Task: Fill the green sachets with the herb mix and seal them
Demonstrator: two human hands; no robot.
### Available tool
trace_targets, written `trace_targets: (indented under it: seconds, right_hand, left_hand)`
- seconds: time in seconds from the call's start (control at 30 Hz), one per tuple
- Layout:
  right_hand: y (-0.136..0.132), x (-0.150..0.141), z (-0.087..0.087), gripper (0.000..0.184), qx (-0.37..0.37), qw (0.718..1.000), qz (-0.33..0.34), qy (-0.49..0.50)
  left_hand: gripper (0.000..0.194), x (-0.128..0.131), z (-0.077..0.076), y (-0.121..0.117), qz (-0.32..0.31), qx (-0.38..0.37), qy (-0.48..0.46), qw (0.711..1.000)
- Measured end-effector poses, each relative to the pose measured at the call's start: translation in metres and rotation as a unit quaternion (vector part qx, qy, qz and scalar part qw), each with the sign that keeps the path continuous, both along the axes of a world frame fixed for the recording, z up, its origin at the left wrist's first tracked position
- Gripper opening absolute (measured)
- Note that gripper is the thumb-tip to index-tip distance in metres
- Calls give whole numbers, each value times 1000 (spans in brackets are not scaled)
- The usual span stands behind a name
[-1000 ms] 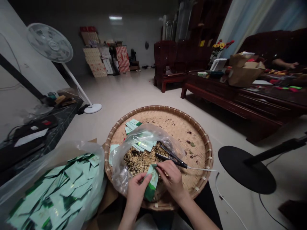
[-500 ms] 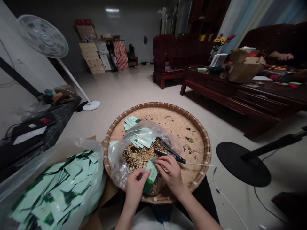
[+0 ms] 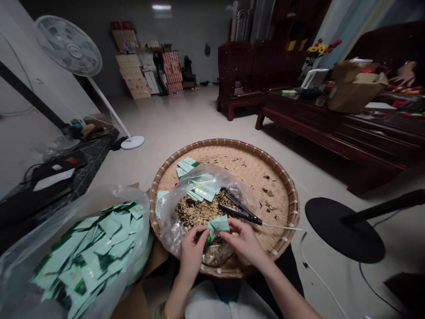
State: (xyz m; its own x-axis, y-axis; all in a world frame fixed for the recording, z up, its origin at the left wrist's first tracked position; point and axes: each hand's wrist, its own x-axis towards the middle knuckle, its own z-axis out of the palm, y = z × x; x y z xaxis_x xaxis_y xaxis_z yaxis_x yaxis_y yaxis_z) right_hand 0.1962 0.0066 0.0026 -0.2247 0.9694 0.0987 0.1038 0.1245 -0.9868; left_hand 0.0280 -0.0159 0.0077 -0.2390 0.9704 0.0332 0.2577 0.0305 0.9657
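both wrists are bent inward over a round bamboo tray (image 3: 265,177). the left hand (image 3: 191,252) and right hand (image 3: 244,241) are half closed, with a pale green sachet (image 3: 218,227) pinched between them, above an open plastic bag (image 3: 172,226) of dried leaf bits (image 3: 194,215). compared with the earlier frame, the sachet is held higher and crosswise, no longer upright with its dark end down. it looks creased. black tongs (image 3: 241,212) with a white cord (image 3: 282,227) are seen just beside the right hand.

Pale mint packets (image 3: 218,226) have dark green edges; the bamboo tray (image 3: 265,177) is tan.
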Motion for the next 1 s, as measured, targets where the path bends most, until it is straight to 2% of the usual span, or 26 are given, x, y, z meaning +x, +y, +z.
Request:
trace_targets:
  seconds: [0.13, 0.17, 0.23, 0.33, 0.47, 0.57, 0.6, 0.67, 0.73, 0.77, 0.83, 1.0]
  right_hand:
    - [1, 3, -2, 29, -65, 996, -23, 63]
    - [0, 4, -2, 31, -77, 994, -12, 74]
    - [-2, 5, 1, 34, -108, 989, 40, 88]
    - [-3, 4, 3, 36, -146, 979, 117, 75]
    - [-1, 3, 1, 42, -134, 982, 122, 58]
    - [2, 2, -4, 42, -91, 992, 88, -1]
    - [2, 2, -5, 44, -80, 994, 74, -27]
    - [1, 0, -6, 47, -62, 994, 61, -65]
    - [-1, -2, -6, 49, -54, 992, 73, -84]
    - [-2, -4, -5, 49, -55, 991, 84, -90]
    - [-4, -6, -3, 48, -68, 988, 98, -100]
    - [-2, -3, 13, 43, -68, 983, 150, -78]
  left_hand:
    - [27, 0, -3, -1, -41, -11, -33, 999]
    - [30, -1, -3, -1, -54, -21, -52, 997]
    - [33, -3, -3, -2, -85, -38, -79, 993]
    - [30, -6, 0, -3, -131, -38, -65, 988]
    - [30, -12, 1, -2, -141, -7, 8, 990]
    - [32, -13, -1, -2, -88, 52, 134, 986]
    - [33, -12, -2, -3, -67, 88, 194, 975]
    - [41, -7, -3, -6, -57, 161, 314, 934]
    - [55, -2, -3, -10, -102, 192, 396, 892]
    - [60, 0, -4, -11, -127, 193, 417, 879]
    - [63, 2, -5, -12, -160, 188, 426, 870]
    - [55, -2, -7, -7, -167, 188, 358, 899]
